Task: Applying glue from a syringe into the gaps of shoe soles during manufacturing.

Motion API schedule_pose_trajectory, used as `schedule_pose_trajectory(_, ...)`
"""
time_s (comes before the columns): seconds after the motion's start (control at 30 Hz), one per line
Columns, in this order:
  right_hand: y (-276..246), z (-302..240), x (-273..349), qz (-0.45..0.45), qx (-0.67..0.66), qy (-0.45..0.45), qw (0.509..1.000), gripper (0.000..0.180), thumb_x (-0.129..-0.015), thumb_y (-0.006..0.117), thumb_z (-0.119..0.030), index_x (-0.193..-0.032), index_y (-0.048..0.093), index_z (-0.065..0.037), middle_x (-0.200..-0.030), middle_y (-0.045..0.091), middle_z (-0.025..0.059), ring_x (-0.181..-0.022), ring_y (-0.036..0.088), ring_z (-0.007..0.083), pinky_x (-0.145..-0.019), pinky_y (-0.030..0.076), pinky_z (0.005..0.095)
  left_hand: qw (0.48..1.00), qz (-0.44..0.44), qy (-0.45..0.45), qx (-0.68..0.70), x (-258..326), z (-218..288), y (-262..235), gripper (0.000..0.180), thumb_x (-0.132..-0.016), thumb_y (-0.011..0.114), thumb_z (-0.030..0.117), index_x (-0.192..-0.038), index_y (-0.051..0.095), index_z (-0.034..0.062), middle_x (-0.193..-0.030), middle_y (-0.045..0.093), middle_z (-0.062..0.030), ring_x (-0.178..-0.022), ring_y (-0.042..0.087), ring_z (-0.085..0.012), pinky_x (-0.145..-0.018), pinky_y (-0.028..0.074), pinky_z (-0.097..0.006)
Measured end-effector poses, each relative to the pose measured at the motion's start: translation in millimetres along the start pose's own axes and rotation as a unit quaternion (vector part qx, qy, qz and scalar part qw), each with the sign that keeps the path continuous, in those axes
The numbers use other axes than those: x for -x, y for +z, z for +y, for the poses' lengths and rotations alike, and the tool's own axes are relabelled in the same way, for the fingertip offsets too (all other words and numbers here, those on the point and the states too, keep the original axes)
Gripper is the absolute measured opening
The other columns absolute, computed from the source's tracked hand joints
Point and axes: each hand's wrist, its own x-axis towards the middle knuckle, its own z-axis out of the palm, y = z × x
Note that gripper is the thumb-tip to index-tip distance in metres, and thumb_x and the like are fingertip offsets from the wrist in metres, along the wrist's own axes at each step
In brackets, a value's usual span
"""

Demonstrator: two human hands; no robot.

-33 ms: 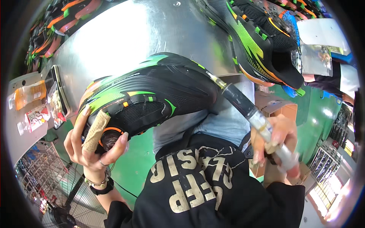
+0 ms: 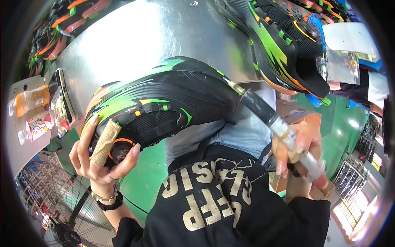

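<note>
A black sneaker (image 2: pixel 173 94) with green and orange accents is tilted on its side over my lap, against the near edge of the metal worktop. My left hand (image 2: pixel 92 166) is closed around one end of it, beside a round dark dial. Tan wrapping covers one of its fingers. My right hand (image 2: pixel 302 144) is wrapped round a syringe-like tube (image 2: pixel 260 109), dark at the front and clear further back. Its narrow tip meets the sneaker's right end, near the sole edge; I cannot tell whether it presses on it.
The shiny metal worktop (image 2: pixel 123 45) carries another matching sneaker (image 2: pixel 284 49) at the far right. More shoes (image 2: pixel 53 29) are piled at the far left. A phone (image 2: pixel 63 99) and small packets (image 2: pixel 39 123) lie at left, above a wire fan (image 2: pixel 61 206). A cardboard box (image 2: pixel 302 117) stands at right.
</note>
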Motion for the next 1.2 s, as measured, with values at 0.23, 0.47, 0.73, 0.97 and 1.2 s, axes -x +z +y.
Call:
schedule_pose_trajectory(0.23, -18.0, 11.4, -11.3, 0.003, 0.008, 0.057, 0.998, 0.086, -0.057, 0.072, -0.07, -0.108, 0.054, -0.002, -0.069, 0.061, 0.0157, -0.055, 0.059, 0.017, -0.048, 0.045, 0.0226, 0.996, -0.037, -0.075, 0.009, 16.3, 0.9, -3.0, 0.043, -0.067, 0.065, 0.054, -0.093, 0.068, 0.0201, -0.107, 0.067, -0.01, -0.094, 0.062, -0.0196, -0.081, 0.04, -0.029)
schedule_pose_trajectory(0.47, -31.6, 20.7, -21.9, -0.058, -0.04, 0.05, 0.996, 0.092, -0.056, 0.071, -0.07, -0.115, 0.05, -0.002, -0.074, 0.062, 0.0174, -0.057, 0.06, 0.0179, -0.044, 0.046, 0.0204, 0.986, -0.109, -0.129, 0.006, 15.4, 8.3, -11.9, 0.045, -0.065, 0.063, 0.057, -0.089, 0.069, 0.0205, -0.112, 0.065, -0.0097, -0.098, 0.058, -0.0198, -0.086, 0.039, -0.031)
schedule_pose_trajectory(0.73, -38.8, 18.9, -20.6, -0.041, -0.05, 0.073, 0.995, 0.093, -0.059, 0.071, -0.069, -0.117, 0.046, -0.001, -0.077, 0.061, 0.0176, -0.061, 0.061, 0.0178, -0.045, 0.046, 0.0196, 0.984, -0.099, -0.147, 0.012, 18.0, 9.5, -9.3, 0.049, -0.065, 0.062, 0.058, -0.094, 0.069, 0.019, -0.115, 0.063, -0.0098, -0.1, 0.055, -0.0218, -0.088, 0.037, -0.033)
schedule_pose_trajectory(0.97, -39.2, 17.8, -22.1, -0.048, -0.052, 0.061, 0.996, 0.094, -0.065, 0.065, -0.072, -0.118, 0.041, 0.001, -0.072, 0.058, 0.0133, -0.056, 0.058, 0.0146, -0.041, 0.044, 0.0185, 0.985, -0.094, -0.14, 0.021, 21.5, 6.1, -7.1, 0.053, -0.065, 0.061, 0.058, -0.096, 0.069, 0.0158, -0.116, 0.063, -0.0112, -0.103, 0.055, -0.0216, -0.089, 0.036, -0.033)
schedule_pose_trajectory(1.2, -20.9, 10.4, -18.8, 0.068, 0.036, 0.1, 0.992, 0.066, -0.076, 0.065, -0.063, -0.114, 0.043, -0.014, -0.06, 0.06, 0.0006, -0.041, 0.048, 0.0041, -0.038, 0.033, 0.0108, 0.984, -0.088, -0.153, 0.031, 23.6, 5.7, -6.9, 0.056, -0.064, 0.063, 0.055, -0.098, 0.069, 0.0121, -0.117, 0.062, -0.0126, -0.104, 0.055, -0.0211, -0.09, 0.035, -0.032)
